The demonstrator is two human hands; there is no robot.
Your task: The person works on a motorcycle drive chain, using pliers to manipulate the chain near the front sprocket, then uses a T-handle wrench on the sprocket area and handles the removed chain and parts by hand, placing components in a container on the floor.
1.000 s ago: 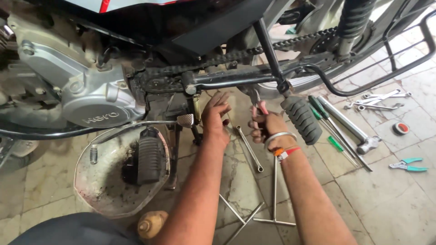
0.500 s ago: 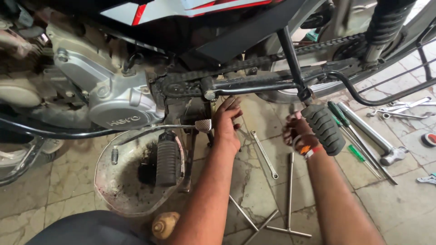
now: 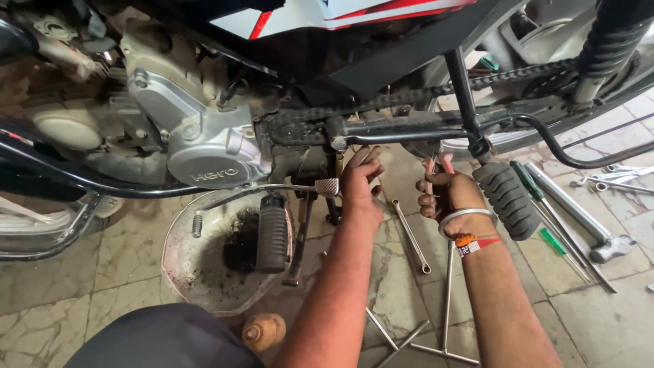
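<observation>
Mid-frame, the left hand (image 3: 359, 185) reaches spread-fingered under the chain (image 3: 409, 99); the right hand (image 3: 446, 194) grips pink-handled pliers (image 3: 436, 163), ready.

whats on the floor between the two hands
In the head view, a slim metal spanner lies on the tiles between the left hand and right hand.

Both forearms reach forward and up, bare, side by side. The left hand (image 3: 360, 184) is raised with fingers extended and slightly spread. The right hand (image 3: 446, 194) is curled into a closed fist, banded at the wrist.
</observation>
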